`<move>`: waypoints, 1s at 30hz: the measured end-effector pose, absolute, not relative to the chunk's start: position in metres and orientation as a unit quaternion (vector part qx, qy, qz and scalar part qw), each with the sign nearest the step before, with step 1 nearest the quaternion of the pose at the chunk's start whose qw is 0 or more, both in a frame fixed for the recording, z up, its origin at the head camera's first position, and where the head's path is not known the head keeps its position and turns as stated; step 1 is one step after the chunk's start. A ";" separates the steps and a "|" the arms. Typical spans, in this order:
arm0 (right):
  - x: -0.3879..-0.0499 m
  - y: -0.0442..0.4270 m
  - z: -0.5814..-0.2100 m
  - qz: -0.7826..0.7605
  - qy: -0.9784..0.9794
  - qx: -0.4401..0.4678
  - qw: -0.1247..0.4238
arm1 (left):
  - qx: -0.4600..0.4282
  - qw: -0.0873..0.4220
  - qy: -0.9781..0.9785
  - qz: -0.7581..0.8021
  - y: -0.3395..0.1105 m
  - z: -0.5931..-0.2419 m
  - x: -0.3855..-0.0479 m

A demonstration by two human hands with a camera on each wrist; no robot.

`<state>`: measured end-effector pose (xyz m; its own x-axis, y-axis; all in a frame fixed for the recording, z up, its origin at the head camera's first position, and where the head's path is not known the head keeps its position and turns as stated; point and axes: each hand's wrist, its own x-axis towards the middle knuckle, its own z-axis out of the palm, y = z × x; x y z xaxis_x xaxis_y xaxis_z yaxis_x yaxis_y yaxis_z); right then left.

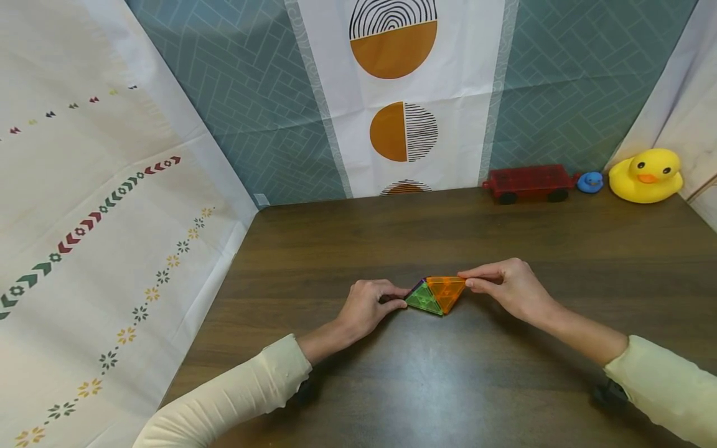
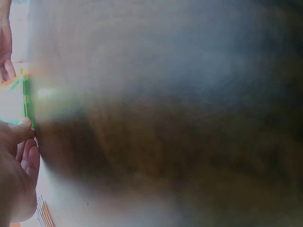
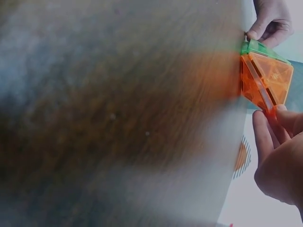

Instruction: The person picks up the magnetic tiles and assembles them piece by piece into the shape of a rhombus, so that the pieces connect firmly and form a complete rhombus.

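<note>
A green translucent triangular magnetic tile [image 1: 424,298] and an orange triangular magnetic tile [image 1: 445,292] meet edge to edge at the middle of the table. A purple strip shows along the green tile's upper left edge; its full shape is hidden. At the green tile's left corner, my left hand [image 1: 366,310] pinches it between thumb and fingers. My right hand [image 1: 512,289] pinches the orange tile's upper right corner. In the right wrist view, the orange tile [image 3: 272,75] has another orange face beside it, and the pieces stand tilted against each other.
Along the table's back edge stand a red wheeled wagon [image 1: 529,182], a small blue duck [image 1: 590,182] and a large yellow duck [image 1: 645,180]. A patterned cloth [image 1: 403,93] hangs behind the brown wooden table [image 1: 336,239]. White cloth [image 1: 84,186] lines the left side.
</note>
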<state>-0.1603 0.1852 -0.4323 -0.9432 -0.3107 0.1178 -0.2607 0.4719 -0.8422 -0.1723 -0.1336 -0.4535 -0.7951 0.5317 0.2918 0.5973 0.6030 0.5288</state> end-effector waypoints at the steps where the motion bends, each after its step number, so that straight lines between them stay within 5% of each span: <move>1: -0.160 0.186 -0.432 -0.481 0.860 -0.168 0.024 | -0.317 0.052 -0.894 -0.314 -0.134 -0.454 -0.172; 12: -0.160 0.189 -0.432 -0.494 0.851 -0.163 0.073 | -0.332 0.029 -0.890 -0.312 -0.136 -0.453 -0.174; 30: -0.163 0.187 -0.436 -0.483 0.857 -0.177 0.035 | -0.336 0.035 -0.886 -0.317 -0.133 -0.454 -0.176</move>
